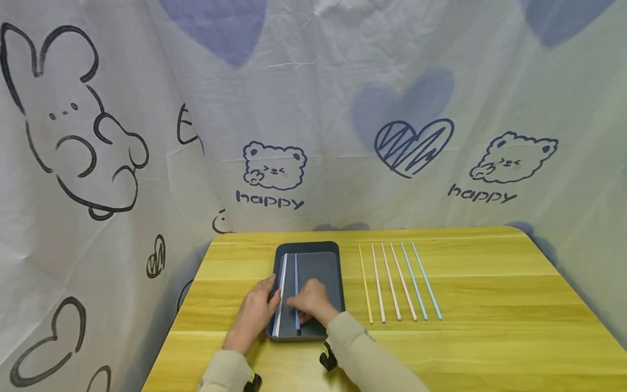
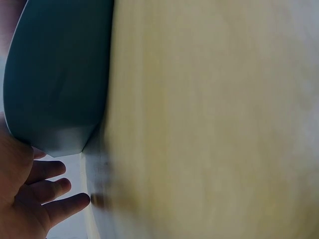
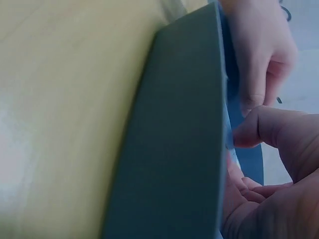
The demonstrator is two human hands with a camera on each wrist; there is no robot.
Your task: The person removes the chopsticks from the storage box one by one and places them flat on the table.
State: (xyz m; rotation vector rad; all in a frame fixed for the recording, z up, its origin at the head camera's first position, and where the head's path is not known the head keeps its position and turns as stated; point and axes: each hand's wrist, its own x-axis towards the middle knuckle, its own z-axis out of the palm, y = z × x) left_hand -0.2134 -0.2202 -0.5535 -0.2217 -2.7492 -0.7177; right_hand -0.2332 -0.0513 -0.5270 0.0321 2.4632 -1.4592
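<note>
One tray (image 1: 323, 267), six sticks (image 1: 391, 281) at right; inside, our right hand (image 1: 313, 298) pinches blue stick (image 1: 296, 277); left hand (image 1: 256, 306), fingers loosely spread, touches left rim.

- The worktop (image 1: 495, 305) is showing yellow, banded wood grain.
- Nearer its left edge, the tray (image 1: 323, 272) is looking dark grey.
- Along the tray's left edge, a white stick (image 1: 282, 277) is showing; farther in, a blue stick (image 1: 296, 275) is showing.
- Beyond the tray's right edge, a yellow stick (image 1: 365, 284), three pink-white sticks (image 1: 390, 280) and two light blue sticks (image 1: 414, 281) are striping the worktop.
- Past the far edge, white cloth (image 1: 323, 163) is carrying violet-blue hearts (image 1: 215, 27) and dark line-drawn bears (image 1: 274, 166).
</note>
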